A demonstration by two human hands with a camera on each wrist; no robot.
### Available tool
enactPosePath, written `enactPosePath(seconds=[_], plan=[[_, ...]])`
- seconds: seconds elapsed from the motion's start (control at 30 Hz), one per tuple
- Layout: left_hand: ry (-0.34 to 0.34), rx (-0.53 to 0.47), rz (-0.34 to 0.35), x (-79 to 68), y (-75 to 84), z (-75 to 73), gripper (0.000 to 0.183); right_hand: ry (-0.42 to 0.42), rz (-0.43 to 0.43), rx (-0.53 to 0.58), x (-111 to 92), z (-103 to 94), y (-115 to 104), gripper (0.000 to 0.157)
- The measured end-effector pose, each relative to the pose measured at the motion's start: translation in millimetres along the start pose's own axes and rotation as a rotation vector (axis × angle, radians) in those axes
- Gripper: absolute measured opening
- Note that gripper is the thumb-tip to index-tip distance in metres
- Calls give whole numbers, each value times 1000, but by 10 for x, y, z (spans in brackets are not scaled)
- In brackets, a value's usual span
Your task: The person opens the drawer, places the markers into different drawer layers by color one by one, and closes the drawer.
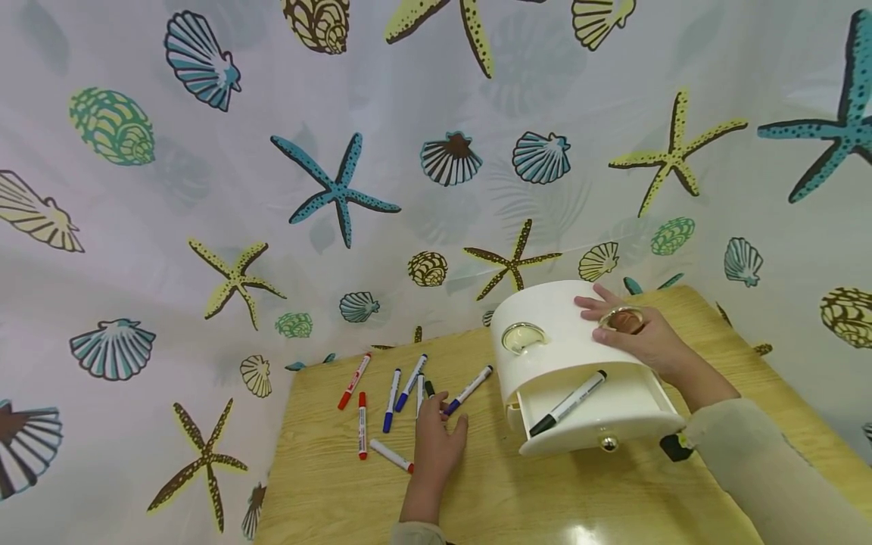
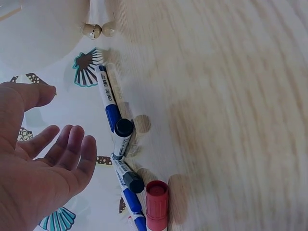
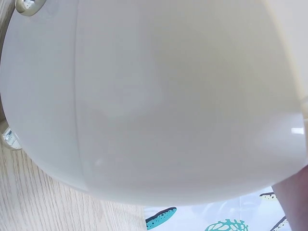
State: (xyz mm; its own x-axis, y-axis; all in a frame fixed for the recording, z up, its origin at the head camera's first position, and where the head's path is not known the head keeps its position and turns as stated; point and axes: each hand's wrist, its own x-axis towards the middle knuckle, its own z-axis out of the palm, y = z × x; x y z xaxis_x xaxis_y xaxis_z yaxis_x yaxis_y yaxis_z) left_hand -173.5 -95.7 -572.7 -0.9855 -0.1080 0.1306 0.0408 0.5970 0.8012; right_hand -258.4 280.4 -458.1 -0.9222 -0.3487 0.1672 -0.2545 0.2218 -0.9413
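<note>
My left hand (image 1: 439,443) hovers over several markers on the table, its fingers loosely bent and holding nothing. Near its fingertips are a black-capped marker (image 2: 123,139) and a blue-capped marker (image 1: 468,390). My right hand (image 1: 643,341) rests on top of a white rounded box (image 1: 562,322), fingers spread about a gold ring (image 1: 623,319). The box's drawer (image 1: 633,390) is pulled out toward me, with a gold knob (image 1: 608,444) on its front. Inside lies a marker with a black cap (image 1: 568,403). In the right wrist view, the box's white surface hides the right fingers.
Red-capped markers (image 1: 362,425) and more blue-capped ones (image 1: 391,401) lie left of my left hand. A second gold ring (image 1: 523,337) is on the box's left. A small black object (image 1: 676,447) sits by the drawer's right corner. A shell-patterned curtain (image 1: 409,212) hangs behind.
</note>
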Motion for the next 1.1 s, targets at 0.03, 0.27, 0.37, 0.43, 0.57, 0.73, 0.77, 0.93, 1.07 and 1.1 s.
enactPosePath(seconds=[0.03,0.27,0.37,0.43,0.57,0.73,0.77,0.93,1.07,1.1], plan=[[-3,3,-8,1,-2,-1,46,0,1,0,-1,0,-3,37],[-18,11,-49,20,-58,6,49,-1,-8,6,-5,-2,3,37],[-17,31,-59,31,-77,13,51,2,-7,-3,-4,-2,-1,37],[-12,50,-67,39,-89,20,52,2,-7,-2,-5,-1,-9,36],[9,71,-80,48,-114,35,53,1,-7,-4,-7,0,-15,36],[22,89,-84,54,-144,53,54,6,-22,-14,-7,-3,-12,36],[24,94,-84,54,-149,56,55,7,-23,-14,-7,-4,-10,35],[27,128,-98,66,-190,71,56,4,-20,-12,-6,-6,0,35],[27,123,-115,84,-229,67,56,0,-14,-17,-4,-7,-1,35],[27,116,-116,88,-239,63,56,-1,-12,-19,-4,-7,0,35]])
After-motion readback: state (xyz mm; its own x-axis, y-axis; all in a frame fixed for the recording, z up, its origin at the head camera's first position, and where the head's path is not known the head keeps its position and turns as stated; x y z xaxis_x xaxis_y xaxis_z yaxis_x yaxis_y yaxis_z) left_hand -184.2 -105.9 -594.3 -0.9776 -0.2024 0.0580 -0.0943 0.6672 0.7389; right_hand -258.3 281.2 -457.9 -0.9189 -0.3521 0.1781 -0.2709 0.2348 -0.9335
